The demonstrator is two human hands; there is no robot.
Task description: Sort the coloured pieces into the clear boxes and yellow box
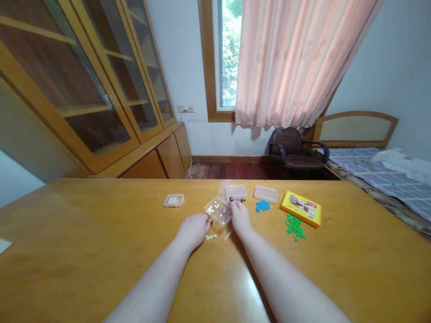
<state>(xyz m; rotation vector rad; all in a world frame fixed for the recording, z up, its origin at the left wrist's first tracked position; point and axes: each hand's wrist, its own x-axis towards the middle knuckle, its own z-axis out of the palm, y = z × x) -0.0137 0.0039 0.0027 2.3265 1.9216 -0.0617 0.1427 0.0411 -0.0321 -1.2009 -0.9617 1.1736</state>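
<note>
My right hand (240, 216) grips the right edge of a small clear plastic box (220, 223), thumb on top, and the box is tilted. Several pale cream pieces (211, 209) and a few dark bits lie inside it. Close to the box's lower left side, my left hand (195, 229) is closed with its fingers curled; whatever they hold is too small or hidden to name. Loose cream pieces (211, 236) lie on the table just right of the left fingertips. Behind the right hand is another clear box (235, 192), with some brown pieces (243, 200) beside it.
On the wooden table (101, 251) stand a closed clear box (173, 200) at left and another clear box (266, 194) behind blue pieces (262, 206). To the right, a yellow box (301, 207) lies behind a pile of green pieces (294, 226). An office chair (291, 148) stands beyond.
</note>
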